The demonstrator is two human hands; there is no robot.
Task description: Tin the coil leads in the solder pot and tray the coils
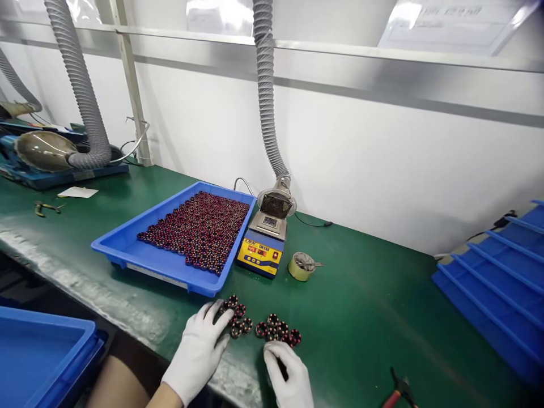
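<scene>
From the head camera, here we are at the green bench mat [361, 317], with a loose scatter of small dark ring-shaped wound parts [272, 328], flecked with red, spread left to right between two white-gloved hands. The left hand [196, 352] is right on that row's left end, fingers half-curled, touching the nearest parts with something dark beneath them. The right hand [289, 377] sits just below the row's right end, fingers bunched around a dark shape; neither grip can be called for sure. Straight ahead, nothing stands between the hands and the blue tray [127, 249] packed with the same parts. Beside it is a yellow-fronted soldering station [260, 256] under a grey fume hose [266, 85], with a tape roll [301, 266] alongside. Red-handled pliers [399, 391] lie off to the right.
</scene>
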